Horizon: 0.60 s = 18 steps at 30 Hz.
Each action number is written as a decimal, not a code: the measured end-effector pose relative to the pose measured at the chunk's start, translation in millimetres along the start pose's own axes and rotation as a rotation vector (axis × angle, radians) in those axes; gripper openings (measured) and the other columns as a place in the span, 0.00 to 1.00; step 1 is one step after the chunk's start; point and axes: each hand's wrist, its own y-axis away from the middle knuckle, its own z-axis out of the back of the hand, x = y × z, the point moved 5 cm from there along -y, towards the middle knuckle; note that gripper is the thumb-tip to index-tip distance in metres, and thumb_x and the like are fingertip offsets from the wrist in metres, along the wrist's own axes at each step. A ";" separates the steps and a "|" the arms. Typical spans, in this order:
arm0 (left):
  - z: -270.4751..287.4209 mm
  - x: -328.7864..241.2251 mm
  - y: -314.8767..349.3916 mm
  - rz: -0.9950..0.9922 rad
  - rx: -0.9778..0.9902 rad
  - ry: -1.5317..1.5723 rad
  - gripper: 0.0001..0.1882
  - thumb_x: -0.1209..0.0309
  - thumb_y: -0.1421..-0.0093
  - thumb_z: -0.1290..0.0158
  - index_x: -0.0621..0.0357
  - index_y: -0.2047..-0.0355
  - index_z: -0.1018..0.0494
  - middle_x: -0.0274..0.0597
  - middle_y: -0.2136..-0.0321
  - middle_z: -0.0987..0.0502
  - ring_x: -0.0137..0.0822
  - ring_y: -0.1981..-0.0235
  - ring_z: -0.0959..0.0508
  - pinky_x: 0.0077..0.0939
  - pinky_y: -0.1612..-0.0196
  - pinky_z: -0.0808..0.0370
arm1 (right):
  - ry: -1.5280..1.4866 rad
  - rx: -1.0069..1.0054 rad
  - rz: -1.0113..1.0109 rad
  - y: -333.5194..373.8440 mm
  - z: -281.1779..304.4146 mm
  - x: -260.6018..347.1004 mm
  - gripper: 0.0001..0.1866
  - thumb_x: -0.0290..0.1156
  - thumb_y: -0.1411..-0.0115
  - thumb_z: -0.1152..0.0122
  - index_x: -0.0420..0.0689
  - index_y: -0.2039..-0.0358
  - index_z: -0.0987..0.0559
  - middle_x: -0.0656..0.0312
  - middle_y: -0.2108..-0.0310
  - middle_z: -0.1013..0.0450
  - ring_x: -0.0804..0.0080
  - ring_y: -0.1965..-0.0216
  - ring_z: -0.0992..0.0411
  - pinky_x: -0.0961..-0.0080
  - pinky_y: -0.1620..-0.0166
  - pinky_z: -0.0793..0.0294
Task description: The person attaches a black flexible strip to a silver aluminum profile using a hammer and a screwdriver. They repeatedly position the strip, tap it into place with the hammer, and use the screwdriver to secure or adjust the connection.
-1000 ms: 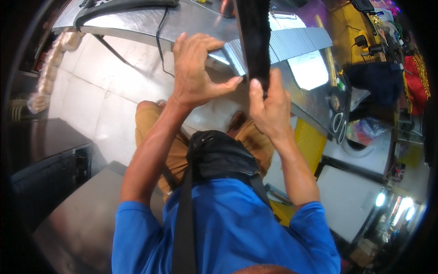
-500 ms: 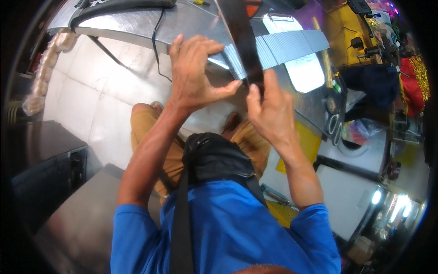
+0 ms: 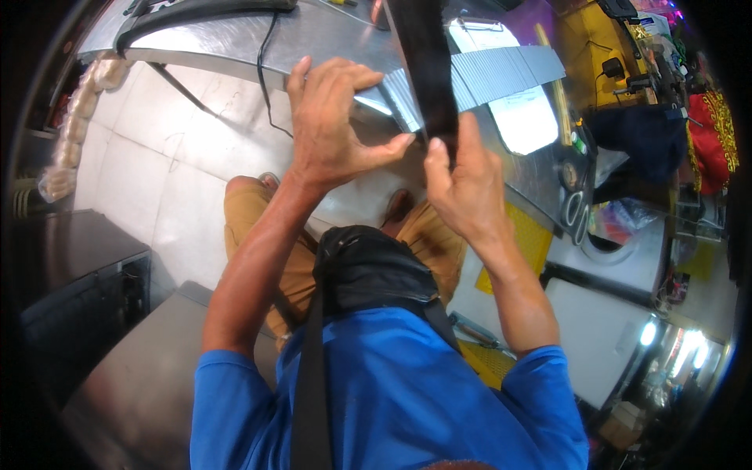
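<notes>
My left hand [image 3: 333, 125] and my right hand [image 3: 462, 188] meet at the lower end of a long black strap [image 3: 423, 63] that hangs down from the top of the view. The thumb and fingers of both hands pinch the strap's end just in front of the shiny metal table [image 3: 235, 39]. Behind the strap, a grey ribbed strip [image 3: 501, 74] lies across the table edge. Below the hands I see my tan trousers, a black pouch [image 3: 368, 266] on a shoulder strap and my blue shirt.
A black cable [image 3: 266, 55] hangs off the metal table. Scissors [image 3: 576, 211] lie on the table to the right, near a white sheet [image 3: 521, 117]. Yellow mats [image 3: 525, 243] lie on the tiled floor. A dark cabinet [image 3: 78, 274] stands at left. Red cloth [image 3: 713, 133] hangs at far right.
Both hands have risen slightly and drawn closer together on the strap's end. My right thumb now presses nearer my left thumb.
</notes>
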 end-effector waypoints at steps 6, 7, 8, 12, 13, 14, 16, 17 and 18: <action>-2.1 4.2 -0.2 -0.004 0.003 -0.002 0.40 0.50 0.59 0.26 0.55 0.48 0.25 0.42 0.52 0.23 0.45 0.42 0.27 0.55 0.28 0.51 | -0.027 0.002 0.002 -0.6 -2.8 -4.0 0.11 0.23 0.36 0.45 0.36 0.55 0.32 0.47 0.82 0.27 0.45 0.80 0.22 0.56 0.76 0.25; -2.3 4.1 -0.1 -0.006 0.000 -0.003 0.40 0.50 0.59 0.26 0.55 0.48 0.25 0.42 0.52 0.23 0.45 0.42 0.27 0.55 0.28 0.51 | -0.040 0.001 -0.009 -0.3 -3.1 -4.4 0.11 0.23 0.36 0.45 0.36 0.55 0.32 0.47 0.82 0.27 0.45 0.80 0.22 0.56 0.76 0.25; -2.6 3.8 0.0 -0.008 -0.003 -0.004 0.40 0.50 0.58 0.27 0.55 0.48 0.25 0.42 0.52 0.23 0.45 0.42 0.27 0.55 0.28 0.51 | -0.054 0.000 -0.021 0.0 -3.3 -4.9 0.11 0.23 0.36 0.45 0.36 0.54 0.32 0.47 0.82 0.27 0.45 0.79 0.22 0.56 0.76 0.25; -2.5 3.9 0.1 -0.005 -0.006 -0.005 0.40 0.49 0.59 0.27 0.55 0.48 0.24 0.43 0.52 0.23 0.45 0.42 0.27 0.55 0.28 0.51 | -0.041 0.012 -0.026 -0.3 -2.4 -4.0 0.11 0.23 0.36 0.45 0.36 0.54 0.32 0.46 0.82 0.26 0.44 0.79 0.22 0.55 0.75 0.25; -2.4 3.7 0.0 -0.005 -0.007 -0.006 0.40 0.49 0.59 0.27 0.55 0.48 0.24 0.43 0.52 0.23 0.45 0.42 0.27 0.55 0.28 0.51 | -0.030 0.008 -0.017 -0.7 -2.3 -3.2 0.11 0.23 0.36 0.45 0.37 0.55 0.32 0.45 0.82 0.26 0.43 0.79 0.22 0.55 0.75 0.24; -2.4 3.5 -0.3 -0.005 -0.008 -0.006 0.40 0.49 0.59 0.27 0.55 0.48 0.24 0.43 0.52 0.23 0.45 0.42 0.27 0.55 0.28 0.51 | -0.018 0.004 -0.008 -0.8 -2.0 -2.2 0.10 0.23 0.36 0.45 0.37 0.55 0.32 0.45 0.81 0.26 0.43 0.78 0.22 0.54 0.75 0.24; -1.8 3.6 -1.2 -0.007 -0.011 -0.011 0.40 0.48 0.59 0.27 0.56 0.48 0.24 0.43 0.53 0.22 0.45 0.42 0.26 0.55 0.29 0.51 | 0.069 0.012 0.006 -1.4 -2.8 1.3 0.10 0.24 0.36 0.45 0.37 0.56 0.33 0.44 0.81 0.26 0.41 0.78 0.22 0.52 0.74 0.24; -1.5 3.4 -1.8 -0.009 -0.013 -0.013 0.40 0.48 0.59 0.27 0.56 0.48 0.24 0.43 0.53 0.22 0.45 0.42 0.26 0.54 0.29 0.50 | 0.112 0.016 0.013 -1.8 -3.1 3.8 0.10 0.24 0.36 0.44 0.37 0.56 0.33 0.44 0.81 0.25 0.41 0.78 0.22 0.52 0.74 0.23; -0.9 3.2 -1.8 -0.010 -0.014 -0.017 0.40 0.48 0.59 0.27 0.56 0.48 0.24 0.42 0.53 0.22 0.45 0.42 0.26 0.54 0.29 0.50 | 0.160 0.045 -0.017 -3.0 -3.4 7.1 0.11 0.25 0.36 0.44 0.37 0.57 0.34 0.43 0.81 0.25 0.40 0.78 0.22 0.51 0.73 0.23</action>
